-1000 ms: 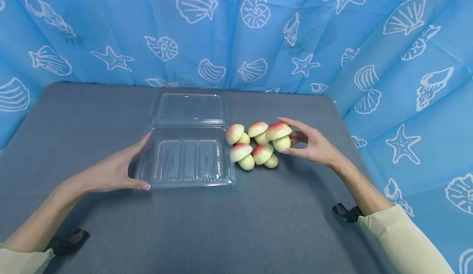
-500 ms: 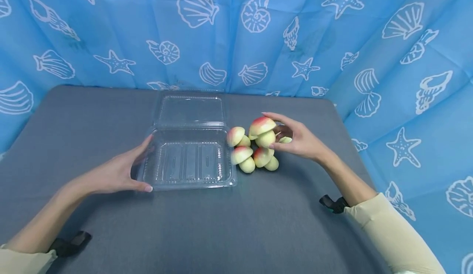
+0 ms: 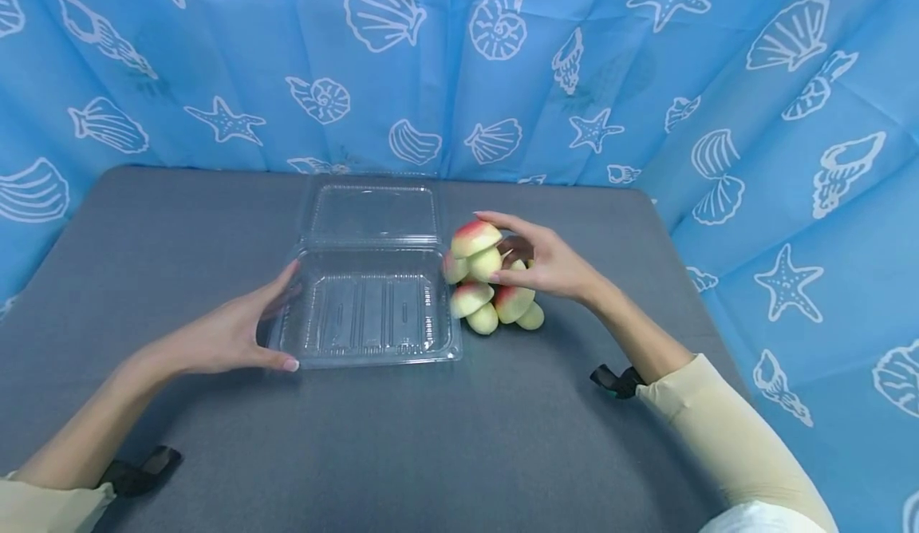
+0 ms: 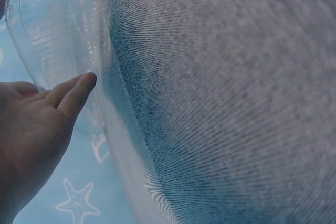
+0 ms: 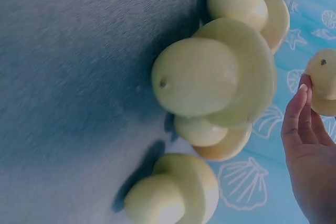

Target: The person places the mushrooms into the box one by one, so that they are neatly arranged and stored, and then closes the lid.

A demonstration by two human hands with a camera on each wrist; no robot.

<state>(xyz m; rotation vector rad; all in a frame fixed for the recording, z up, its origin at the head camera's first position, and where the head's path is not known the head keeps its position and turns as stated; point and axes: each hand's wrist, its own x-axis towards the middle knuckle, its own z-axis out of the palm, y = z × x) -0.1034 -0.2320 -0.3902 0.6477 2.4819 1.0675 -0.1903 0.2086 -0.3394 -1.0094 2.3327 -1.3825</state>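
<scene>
My right hand (image 3: pixel 546 262) pinches a pale yellow mushroom (image 3: pixel 474 239) with a red-tinged cap between thumb and fingers, raised over the group beside the container. Several like mushrooms lie beneath it, such as the front left one (image 3: pixel 471 299) and front right one (image 3: pixel 515 302); the hand and held mushroom partly cover the back ones. In the right wrist view, the held mushroom (image 5: pixel 324 77) is apart from the others. A clear plastic container (image 3: pixel 369 321) stands empty, lid (image 3: pixel 375 212) folded back. My left hand (image 3: pixel 222 329) rests along its left side, fingers straight and thumb at the near corner.
Grey cloth covers the table (image 3: pixel 431 445). A blue curtain (image 3: pixel 445 54) with white shells and starfish hangs behind and to the right. Black straps sit at the left wrist (image 3: pixel 140 471) and right wrist (image 3: pixel 617 381).
My right hand has carried the held mushroom leftward, from the right end of the group to above the back left mushroom near the container. The left hand stays at the container's side.
</scene>
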